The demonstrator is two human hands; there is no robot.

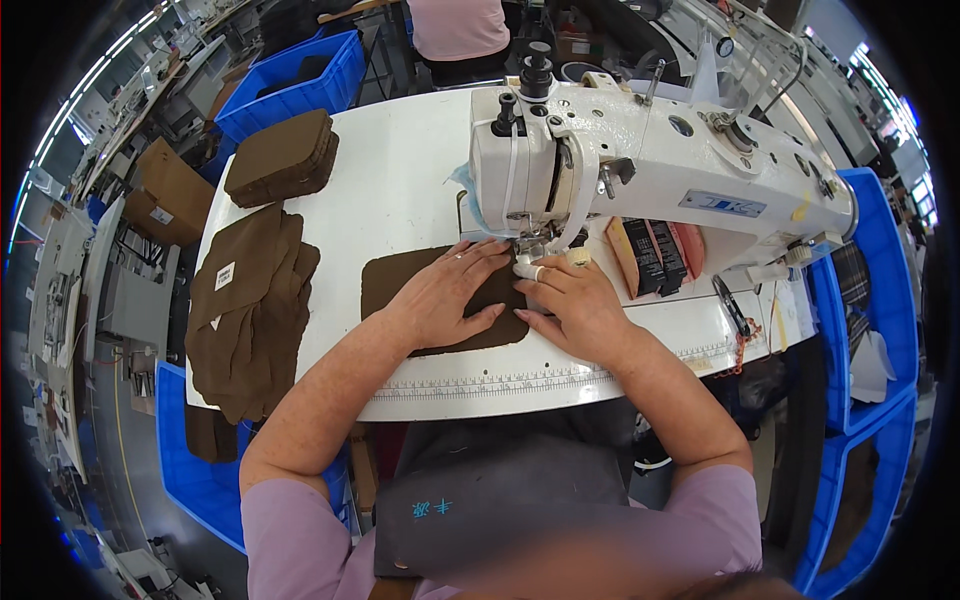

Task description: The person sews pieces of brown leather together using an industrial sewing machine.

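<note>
A dark brown fabric piece with rounded corners lies on the white sewing table, its right edge by the needle area of a white sewing machine. Flat on top of the fabric rests my left hand, open, fingers stretched toward the presser foot and thumb apart. My right hand is at the fabric's right edge, close beside the foot. Its fingers point left, thumb and index finger apart, with a white covering on one fingertip. Whether the fabric runs under the foot is hidden by the fingers.
Left on the table are a thick brown fabric stack and a loose pile of brown pieces. Scissors-like black snips lie at right. Blue bins stand around the table. A ruler strip runs along the front edge.
</note>
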